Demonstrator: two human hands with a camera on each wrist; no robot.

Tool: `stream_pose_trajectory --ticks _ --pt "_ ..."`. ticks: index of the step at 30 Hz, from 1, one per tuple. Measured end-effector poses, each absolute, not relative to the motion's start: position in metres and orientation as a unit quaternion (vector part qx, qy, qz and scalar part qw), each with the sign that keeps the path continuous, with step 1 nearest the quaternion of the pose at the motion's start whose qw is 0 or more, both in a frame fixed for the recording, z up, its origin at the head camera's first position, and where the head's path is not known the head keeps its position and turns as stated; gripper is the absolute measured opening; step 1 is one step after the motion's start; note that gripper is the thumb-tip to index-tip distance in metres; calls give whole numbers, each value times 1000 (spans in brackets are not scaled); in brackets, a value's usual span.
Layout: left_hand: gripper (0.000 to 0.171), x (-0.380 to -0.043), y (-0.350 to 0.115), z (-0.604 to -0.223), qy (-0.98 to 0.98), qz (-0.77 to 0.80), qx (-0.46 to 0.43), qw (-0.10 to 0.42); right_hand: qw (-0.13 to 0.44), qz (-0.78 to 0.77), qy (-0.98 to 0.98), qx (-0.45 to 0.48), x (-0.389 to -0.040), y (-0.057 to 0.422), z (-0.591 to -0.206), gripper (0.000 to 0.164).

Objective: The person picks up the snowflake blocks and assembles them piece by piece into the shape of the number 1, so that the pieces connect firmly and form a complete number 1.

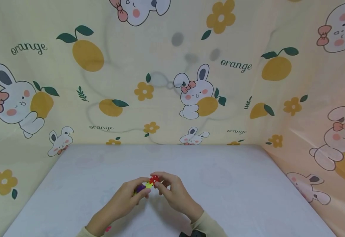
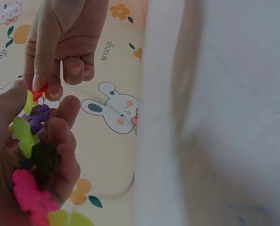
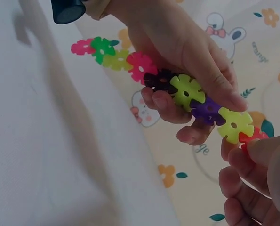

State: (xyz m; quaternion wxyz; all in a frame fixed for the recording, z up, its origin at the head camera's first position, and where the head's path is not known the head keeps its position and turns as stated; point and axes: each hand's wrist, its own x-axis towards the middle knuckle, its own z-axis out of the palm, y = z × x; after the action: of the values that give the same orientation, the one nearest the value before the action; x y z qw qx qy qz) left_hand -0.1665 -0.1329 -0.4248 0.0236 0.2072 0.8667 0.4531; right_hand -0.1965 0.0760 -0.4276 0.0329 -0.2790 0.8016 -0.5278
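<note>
A chain of interlocking plastic snowflake discs [image 3: 187, 90] runs along the palm of my left hand [image 1: 125, 197]. Its fingers curl round the middle of the chain, with the thumb near a purple disc [image 3: 206, 112]. Pink, green, yellow-green and dark discs trail back toward the left wrist. At the front end, a red disc [image 1: 154, 179] meets a yellow-green disc [image 3: 235, 127]. My right hand [image 1: 175, 194] pinches that red disc between thumb and fingers, and its fingertips cover part of it in the right wrist view.
Both hands are above a white-covered table [image 1: 220, 204]. Behind it and at the sides hangs a cream curtain [image 1: 160, 49] printed with rabbits and oranges. A spot of pink [image 1: 108, 228] shows beside the left wrist, and a black object [image 1: 193, 233] sits at the bottom edge.
</note>
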Motion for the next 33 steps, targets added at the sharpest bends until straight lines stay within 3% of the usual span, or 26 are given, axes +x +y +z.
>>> stream_pose_trajectory --ticks 11,16,23,33 --pt "39 -169 -134 -422 831 515 195 82 30 -586 766 -265 -202 78 -428 14" --pt "43 -169 -135 -421 823 525 193 100 21 -606 745 -279 -204 81 -427 16" --pt "52 -170 -134 -419 829 516 176 120 54 -649 713 -261 -204 84 -425 24" --pt "48 -172 -136 -425 835 501 195 119 47 -662 711 -234 -206 88 -426 23"
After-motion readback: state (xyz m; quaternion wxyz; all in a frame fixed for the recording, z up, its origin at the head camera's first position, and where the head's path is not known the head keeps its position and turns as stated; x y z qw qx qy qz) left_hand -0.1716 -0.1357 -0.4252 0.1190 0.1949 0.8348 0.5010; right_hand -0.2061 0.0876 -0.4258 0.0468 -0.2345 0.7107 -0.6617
